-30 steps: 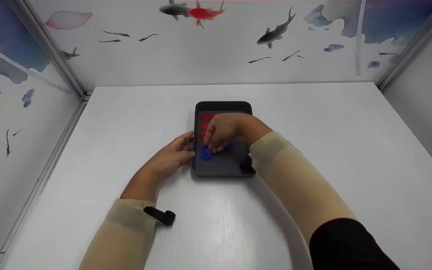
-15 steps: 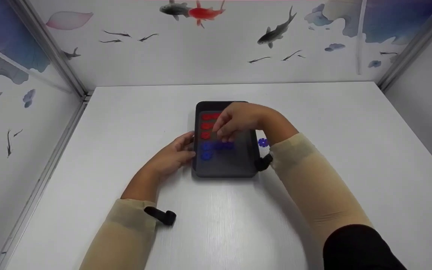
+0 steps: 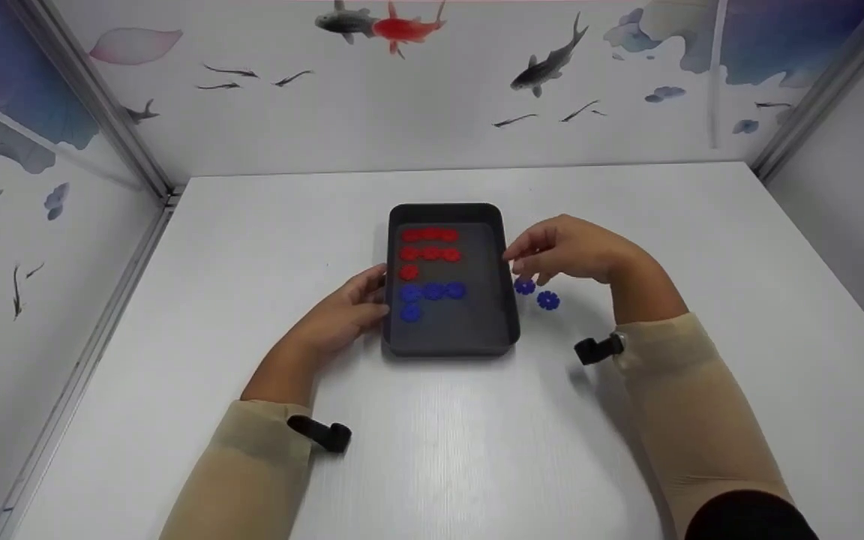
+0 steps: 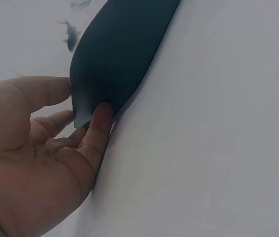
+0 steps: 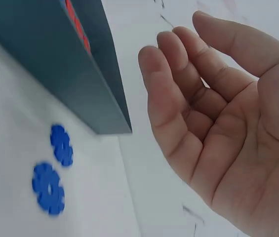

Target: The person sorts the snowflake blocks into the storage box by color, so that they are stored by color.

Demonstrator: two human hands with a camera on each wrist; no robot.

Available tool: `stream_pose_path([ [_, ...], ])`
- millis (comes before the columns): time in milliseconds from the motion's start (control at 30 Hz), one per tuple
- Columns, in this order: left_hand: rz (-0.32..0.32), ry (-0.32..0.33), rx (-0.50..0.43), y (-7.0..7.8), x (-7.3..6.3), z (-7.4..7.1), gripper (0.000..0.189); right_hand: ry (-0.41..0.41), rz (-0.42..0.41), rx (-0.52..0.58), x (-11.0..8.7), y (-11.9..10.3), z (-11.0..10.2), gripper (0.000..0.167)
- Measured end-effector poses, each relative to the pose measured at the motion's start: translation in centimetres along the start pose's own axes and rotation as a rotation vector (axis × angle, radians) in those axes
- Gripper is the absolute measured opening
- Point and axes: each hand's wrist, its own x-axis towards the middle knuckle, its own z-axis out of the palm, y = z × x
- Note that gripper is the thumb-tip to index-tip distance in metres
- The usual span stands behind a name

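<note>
A dark grey rectangular tray (image 3: 511,330) holds red notched discs (image 3: 430,254) in rows at its far left. Below them sit several blue notched discs (image 3: 433,291). My left hand (image 3: 346,315) rests against the tray's left side, and in the left wrist view its thumb and fingertips touch the outer wall (image 4: 119,49). My right hand (image 3: 574,251) hovers just beyond the tray's right rim, fingers loosely bent, and its palm shows bare in the right wrist view. Two loose blue discs lie on the table under it, one nearer the tray (image 3: 525,286) and one farther right (image 3: 548,300).
The white table (image 3: 417,450) is bounded by printed panels with fish (image 3: 548,71) at the back and sides. Metal frame posts (image 3: 117,112) stand at the corners. A black camera mount (image 3: 598,349) sticks out from the right wrist.
My right hand has left the blue discs inside the tray and moved right, past the rim, uncovering the rows and two loose discs. The left hand stays against the tray.
</note>
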Motion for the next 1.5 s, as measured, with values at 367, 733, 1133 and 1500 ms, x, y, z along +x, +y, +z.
stream_pose_path([
  [367,0.013,-0.001,-0.002,0.0,-0.2,0.0,0.075,0.031,0.128,0.026,-0.9,3.9,-1.4,0.038],
  [733,0.015,-0.008,-0.003,-0.3,0.0,0.0,0.075,0.015,0.210,-0.056,-0.2,7.5,-1.9,0.036],
  [1133,0.000,0.005,-0.007,0.1,-0.3,0.2,0.075,-0.049,0.189,-0.242,-0.1,7.8,-1.6,0.033],
  [1500,0.014,-0.010,-0.020,0.1,-0.2,0.1,0.074,-0.030,0.224,-0.377,-0.2,6.5,-0.7,0.027],
])
